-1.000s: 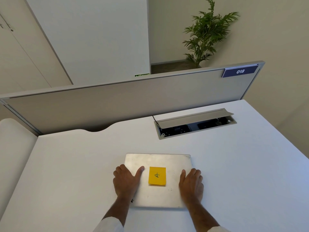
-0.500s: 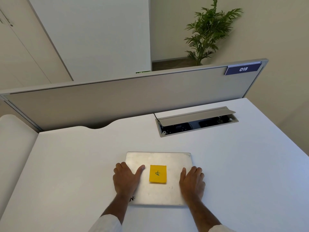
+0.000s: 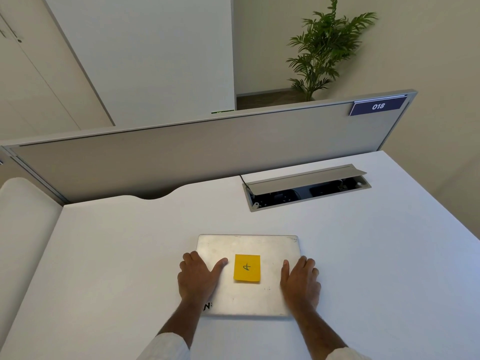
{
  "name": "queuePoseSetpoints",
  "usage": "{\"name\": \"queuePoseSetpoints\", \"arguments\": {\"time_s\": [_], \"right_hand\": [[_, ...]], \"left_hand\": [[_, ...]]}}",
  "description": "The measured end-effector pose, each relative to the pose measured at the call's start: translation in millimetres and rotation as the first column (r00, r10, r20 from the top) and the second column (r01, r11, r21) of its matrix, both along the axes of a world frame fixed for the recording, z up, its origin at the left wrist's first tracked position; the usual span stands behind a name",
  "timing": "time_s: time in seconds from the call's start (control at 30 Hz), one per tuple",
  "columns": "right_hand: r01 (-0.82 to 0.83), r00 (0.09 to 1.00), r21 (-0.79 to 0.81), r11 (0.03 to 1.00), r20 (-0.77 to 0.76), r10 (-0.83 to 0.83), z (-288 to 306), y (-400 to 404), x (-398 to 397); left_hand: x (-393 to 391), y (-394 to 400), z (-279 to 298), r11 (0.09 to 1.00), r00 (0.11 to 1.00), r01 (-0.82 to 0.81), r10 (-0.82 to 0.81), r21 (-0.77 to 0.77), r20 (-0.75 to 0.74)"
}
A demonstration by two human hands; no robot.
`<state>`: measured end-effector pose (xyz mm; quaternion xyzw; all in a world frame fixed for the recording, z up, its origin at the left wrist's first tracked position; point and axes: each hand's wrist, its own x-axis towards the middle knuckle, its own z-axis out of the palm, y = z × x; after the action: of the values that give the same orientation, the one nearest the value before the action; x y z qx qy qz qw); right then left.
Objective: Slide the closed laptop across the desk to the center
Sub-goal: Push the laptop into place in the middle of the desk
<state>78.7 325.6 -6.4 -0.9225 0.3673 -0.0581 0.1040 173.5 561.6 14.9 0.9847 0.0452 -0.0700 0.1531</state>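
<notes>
A closed silver laptop point(image 3: 249, 294) lies flat on the white desk point(image 3: 117, 255), near the front edge and about midway across. A yellow sticky note point(image 3: 246, 268) with a handwritten mark sits on its lid. My left hand point(image 3: 198, 278) lies over the laptop's left edge, thumb on the lid and fingers down the side. My right hand point(image 3: 301, 279) holds the right edge the same way. Both hands grip the laptop between them.
An open cable tray point(image 3: 306, 188) with a raised grey flap is set into the desk behind the laptop, to the right. A grey partition screen point(image 3: 207, 152) with a blue "018" label point(image 3: 378, 106) runs along the desk's far edge. A potted plant point(image 3: 322, 48) stands beyond it.
Hardly anything: the view shifts slightly, and the laptop and both hands keep nearly the same place on the desk.
</notes>
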Motion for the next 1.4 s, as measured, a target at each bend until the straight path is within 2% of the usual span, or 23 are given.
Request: {"name": "queuePoseSetpoints", "arguments": {"time_s": [0.83, 1.4], "right_hand": [[-0.055, 0.998, 0.019, 0.998, 0.029, 0.054, 6.1, -3.4, 16.3], [-0.145, 0.989, 0.026, 0.989, 0.019, 0.144, 11.1, -5.8, 31.2]], "left_hand": [[-2.4, 2.7, 3.2, 0.994, 0.998, -0.062, 0.064, -0.087, 0.028], [-12.0, 7.1, 4.4, 0.985, 0.988, -0.155, 0.157, -0.07, 0.018]]}}
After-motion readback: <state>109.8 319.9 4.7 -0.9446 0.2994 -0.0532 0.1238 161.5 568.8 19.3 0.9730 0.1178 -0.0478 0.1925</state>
